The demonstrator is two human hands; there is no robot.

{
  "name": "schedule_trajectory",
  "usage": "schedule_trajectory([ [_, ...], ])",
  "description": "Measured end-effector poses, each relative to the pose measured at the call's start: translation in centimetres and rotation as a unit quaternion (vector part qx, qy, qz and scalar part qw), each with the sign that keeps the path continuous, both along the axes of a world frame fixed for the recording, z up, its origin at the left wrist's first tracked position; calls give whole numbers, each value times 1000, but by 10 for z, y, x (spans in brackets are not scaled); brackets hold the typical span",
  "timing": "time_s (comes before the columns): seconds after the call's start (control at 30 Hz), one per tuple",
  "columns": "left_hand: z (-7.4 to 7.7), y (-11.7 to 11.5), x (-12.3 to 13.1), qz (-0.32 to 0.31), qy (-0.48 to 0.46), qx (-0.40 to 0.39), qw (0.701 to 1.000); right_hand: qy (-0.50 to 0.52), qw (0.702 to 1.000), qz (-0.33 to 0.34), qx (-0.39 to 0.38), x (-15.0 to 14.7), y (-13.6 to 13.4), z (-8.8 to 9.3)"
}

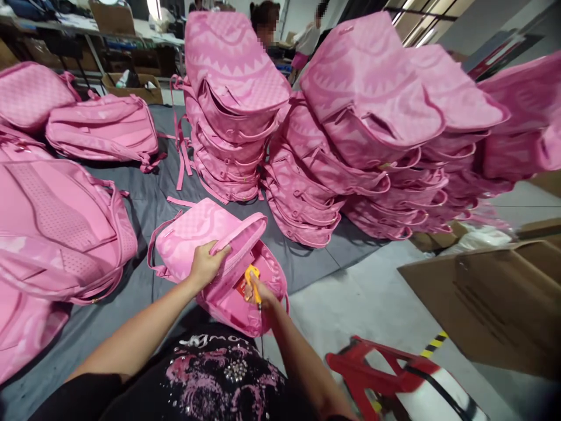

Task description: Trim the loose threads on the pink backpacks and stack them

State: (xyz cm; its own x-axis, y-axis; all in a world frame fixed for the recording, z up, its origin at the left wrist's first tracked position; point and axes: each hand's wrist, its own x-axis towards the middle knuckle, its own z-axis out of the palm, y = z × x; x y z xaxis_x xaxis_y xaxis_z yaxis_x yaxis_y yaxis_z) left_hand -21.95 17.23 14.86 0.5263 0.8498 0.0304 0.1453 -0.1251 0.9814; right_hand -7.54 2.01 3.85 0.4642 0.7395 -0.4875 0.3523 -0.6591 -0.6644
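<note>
A pink backpack (193,234) lies before me with its top pulled open, showing the pink lining. My left hand (205,263) is closed on the edge of its lifted flap (241,237). Inside the opening, my right hand (263,292) grips a yellow hand tool (252,275); its exact kind is hard to make out. Beside the tool, against the lining, shows a small red tag (241,286). The fingers of my right hand are partly hidden by the tool and the bag.
Tall stacks of pink backpacks (236,76) rise behind, on a grey cloth (166,169). More pink backpacks (56,222) lie at left. A red hand truck (372,368) and a cardboard box (482,298) stand at right. Two people (309,38) are in the background.
</note>
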Motion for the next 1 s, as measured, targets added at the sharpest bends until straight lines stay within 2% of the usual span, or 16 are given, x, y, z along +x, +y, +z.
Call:
schedule_trajectory([
  [0.07,-2,6,4,6,-1,14,1000,147,989,8,30,-16,2,-12],
  [0.13,-4,15,7,37,-6,24,999,282,958,7,60,-25,-3,-19],
  [0.2,-5,25,8,71,-14,36,997,424,901,-14,90,-29,-7,-25],
  [0.27,-4,32,9,86,-17,50,995,541,824,-92,142,-28,-9,-30],
  [0.3,-4,34,9,83,-15,60,995,566,794,-143,169,-27,-9,-32],
  [0.33,-3,35,9,73,-9,73,995,566,779,-190,190,-25,-8,-34],
  [0.4,-2,34,9,51,2,101,994,556,767,-245,207,-22,-6,-39],
  [0.47,-1,32,9,43,8,119,992,553,773,-241,195,-21,-6,-42],
  [0.63,-1,36,10,44,4,139,989,520,819,-192,151,-23,-12,-43],
  [0.73,-3,39,11,40,8,142,989,515,829,-174,130,-26,-15,-42],
  [0.87,-5,38,10,26,17,154,988,496,851,-143,95,-30,-18,-37],
  [1.0,-5,39,11,14,16,167,986,465,882,-81,18,-20,-19,-26],
])
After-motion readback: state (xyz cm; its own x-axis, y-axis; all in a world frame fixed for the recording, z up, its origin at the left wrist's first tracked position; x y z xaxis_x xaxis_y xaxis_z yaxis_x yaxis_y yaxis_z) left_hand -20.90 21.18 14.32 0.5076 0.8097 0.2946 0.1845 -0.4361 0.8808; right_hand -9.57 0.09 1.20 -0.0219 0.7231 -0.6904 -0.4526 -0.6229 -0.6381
